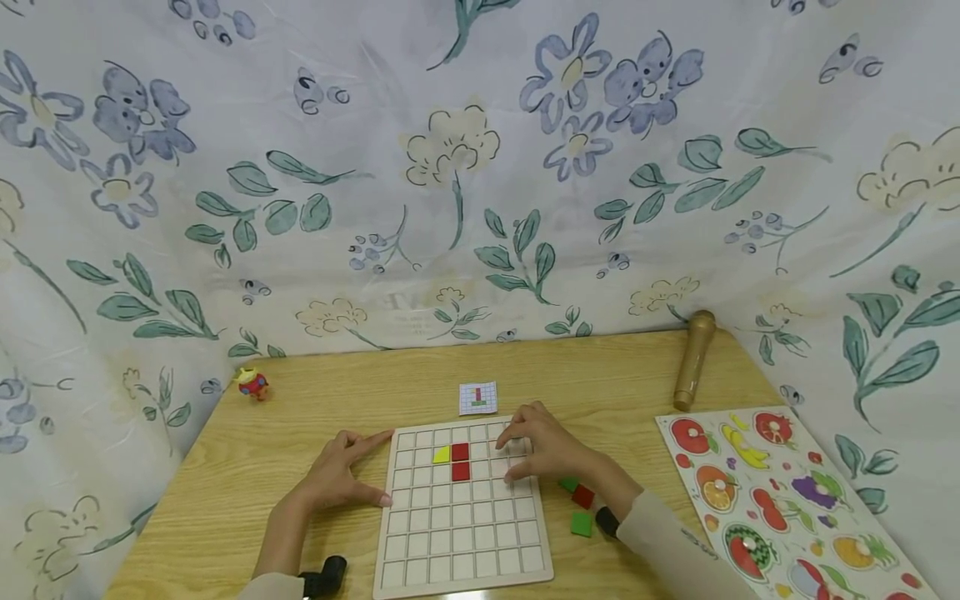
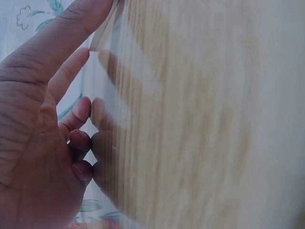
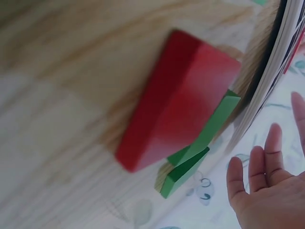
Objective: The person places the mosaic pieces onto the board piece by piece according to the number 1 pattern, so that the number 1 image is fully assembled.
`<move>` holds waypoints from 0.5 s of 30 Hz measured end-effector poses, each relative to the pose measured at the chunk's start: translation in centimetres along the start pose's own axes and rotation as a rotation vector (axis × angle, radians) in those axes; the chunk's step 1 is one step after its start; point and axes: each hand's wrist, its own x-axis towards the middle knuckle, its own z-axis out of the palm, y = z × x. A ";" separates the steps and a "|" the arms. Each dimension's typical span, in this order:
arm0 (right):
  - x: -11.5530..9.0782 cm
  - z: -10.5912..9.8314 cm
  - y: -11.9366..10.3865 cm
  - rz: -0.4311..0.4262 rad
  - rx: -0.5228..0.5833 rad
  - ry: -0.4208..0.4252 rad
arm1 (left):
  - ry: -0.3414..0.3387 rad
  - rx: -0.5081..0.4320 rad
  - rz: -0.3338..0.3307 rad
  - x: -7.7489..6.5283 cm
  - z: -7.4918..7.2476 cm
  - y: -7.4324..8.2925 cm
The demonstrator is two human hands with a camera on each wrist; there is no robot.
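A wooden grid board (image 1: 381,575) lies in front of me. On it sit a yellow piece (image 1: 440,455) with a slanted side, a red square (image 1: 460,452) beside it and another red square (image 1: 461,472) below. My left hand (image 1: 330,475) touches the board's left edge with spread thumb and index finger; its other fingers bend against the table. Over the board's right side is my right hand (image 1: 546,446), thumb and fingers apart, with nothing seen between them. Near that wrist lie a loose red block (image 3: 183,95) and green blocks (image 3: 183,174), also visible in the head view.
Behind the board lies a small card (image 1: 478,398) with a coloured grid pattern. A fruit puzzle board (image 1: 723,492) is at the right, a wooden stick (image 1: 694,360) at the back right, and a small red-and-yellow toy (image 1: 252,383) at the back left. A floral curtain (image 1: 450,250) stands behind.
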 end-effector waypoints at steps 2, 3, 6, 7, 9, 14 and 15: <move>-0.1 -0.1 0.1 0.001 0.002 0.001 | 0.000 -0.006 0.001 0.0 0.0 0.1; -0.2 -0.1 0.2 0.002 0.002 0.001 | 0.000 -0.006 0.001 0.0 -0.1 0.1; -0.4 -0.2 0.3 0.007 0.000 0.000 | 0.003 -0.004 0.004 -0.1 -0.1 0.2; -0.5 -0.3 0.4 0.007 -0.005 0.000 | 0.004 -0.003 0.005 -0.1 -0.1 0.2; -0.6 -0.4 0.5 0.012 -0.015 -0.002 | 0.003 -0.003 0.005 -0.1 -0.1 0.2; -1.3 -0.8 0.9 0.007 -0.030 0.003 | -0.004 -0.012 0.005 -0.1 -0.1 0.2; -1.4 -0.9 1.0 0.005 -0.028 0.004 | -0.004 -0.013 0.005 -0.1 -0.1 0.2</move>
